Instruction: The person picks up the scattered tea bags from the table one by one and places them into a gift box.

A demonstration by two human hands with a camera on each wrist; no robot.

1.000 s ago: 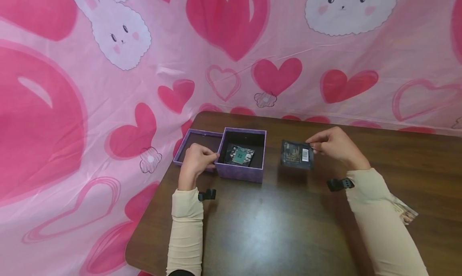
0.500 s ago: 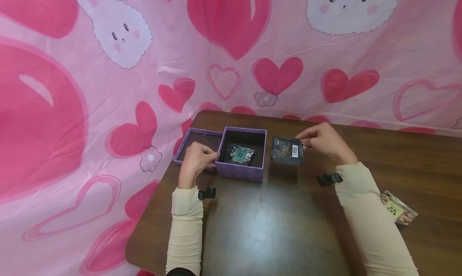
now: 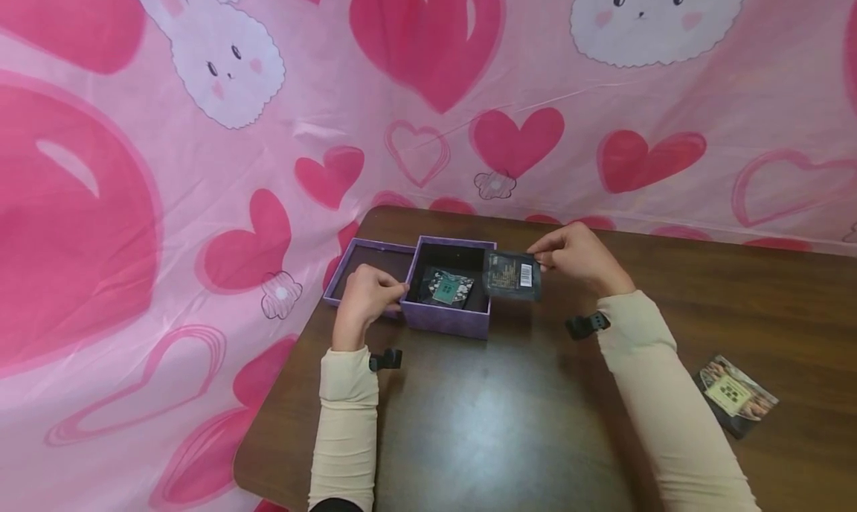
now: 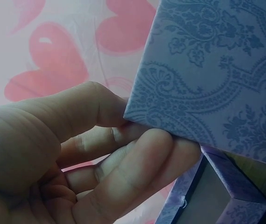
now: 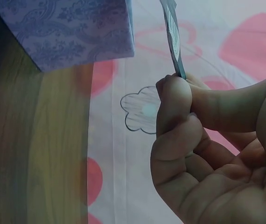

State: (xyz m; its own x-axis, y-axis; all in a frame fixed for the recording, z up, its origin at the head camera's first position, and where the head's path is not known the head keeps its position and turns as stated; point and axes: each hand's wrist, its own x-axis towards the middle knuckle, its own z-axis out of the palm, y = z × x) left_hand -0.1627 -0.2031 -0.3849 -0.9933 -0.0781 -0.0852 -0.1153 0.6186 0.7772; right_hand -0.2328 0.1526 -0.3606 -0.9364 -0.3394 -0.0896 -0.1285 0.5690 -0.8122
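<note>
A purple patterned box [image 3: 447,322] stands upright with its top uncovered. My left hand [image 3: 364,304] pinches the box at its near left corner, thumb and fingers at the edge in the left wrist view. Between thumb and fingers of my right hand [image 3: 581,259] hangs a flat dark packet [image 3: 510,275] with a white barcode label, one side overlapping the box's right rim in the head view. The right wrist view shows that packet edge-on. Inside the box lies another packet [image 3: 445,289], dark with a green label.
The box's purple lid [image 3: 380,257] lies inner side up left of the box, partly behind my left hand. A packet [image 3: 736,397] with a yellow-green label lies on the brown table [image 3: 495,415] at the right. A pink heart-patterned cloth [image 3: 321,125] hangs behind.
My right hand has carried the dark packet leftward to the box's right rim. The packet on the right of the table has come out from behind my sleeve. My left hand stays put.
</note>
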